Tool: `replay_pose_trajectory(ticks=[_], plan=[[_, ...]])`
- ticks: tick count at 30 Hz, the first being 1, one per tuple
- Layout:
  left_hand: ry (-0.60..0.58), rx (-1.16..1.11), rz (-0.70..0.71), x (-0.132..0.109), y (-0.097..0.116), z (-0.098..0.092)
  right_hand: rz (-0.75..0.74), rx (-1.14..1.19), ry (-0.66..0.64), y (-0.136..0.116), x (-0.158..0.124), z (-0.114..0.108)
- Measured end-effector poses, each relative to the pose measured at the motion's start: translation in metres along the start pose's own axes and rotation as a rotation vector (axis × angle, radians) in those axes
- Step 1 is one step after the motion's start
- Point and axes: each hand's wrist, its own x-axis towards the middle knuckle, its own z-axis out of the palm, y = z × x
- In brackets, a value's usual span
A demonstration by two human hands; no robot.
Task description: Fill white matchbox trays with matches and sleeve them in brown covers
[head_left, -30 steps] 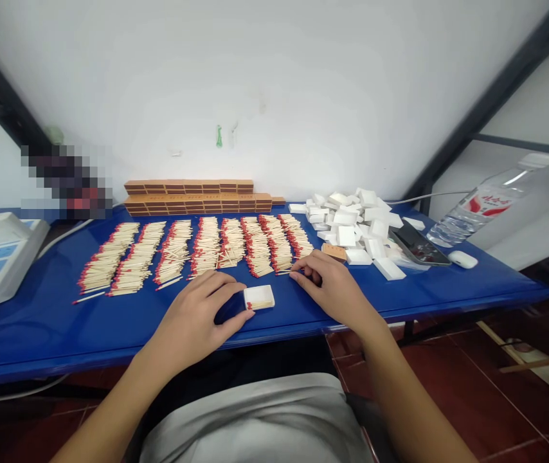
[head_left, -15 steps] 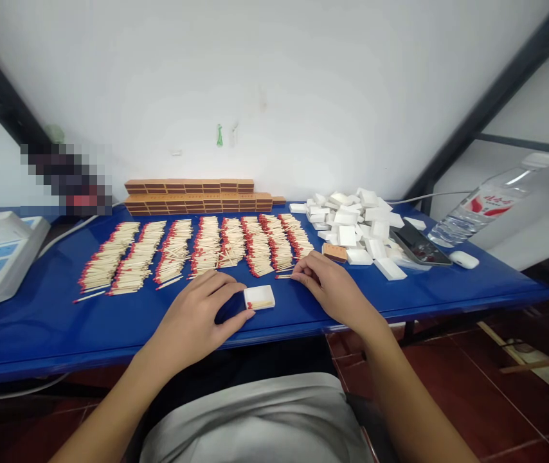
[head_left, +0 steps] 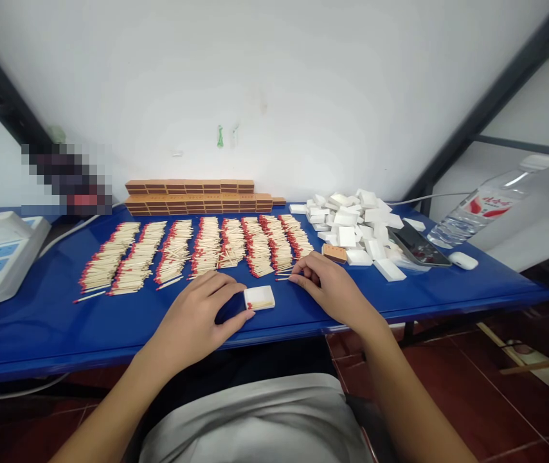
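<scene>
On the blue table, my left hand grips a small white matchbox tray by its left end, thumb and forefinger at its corners. A few red-headed matches lie along the near side inside it. To the right of the tray, my right hand is closed in a pinch at the right end of a single match, whose red head points left. That match lies at the near end of a row of matches. The fingertips are partly hidden.
More match rows stretch leftward. Behind them stand stacked brown matchboxes. At right are a pile of white trays, one brown matchbox, a phone, a white case and a water bottle. A power strip sits left.
My right hand has shifted very slightly left at the near end of the match row. My left hand and the tray have not moved.
</scene>
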Motion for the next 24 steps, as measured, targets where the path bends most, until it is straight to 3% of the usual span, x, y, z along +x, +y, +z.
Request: replay_pose_trajectory(ticks=[15,20,24], plan=[[0.0,0.003,-0.015,-0.001,-0.001,0.001,-0.046,-0.015,-0.009,0.003,0.0,0.002],[-0.009,0.013,-0.008,0.0,-0.002,0.001,-0.104,0.044,-0.026,-0.022,-0.006,0.003],[0.0,0.002,0.002,0.0,-0.002,0.0,-0.198,-0.05,-0.068,-0.043,-0.011,0.01]])
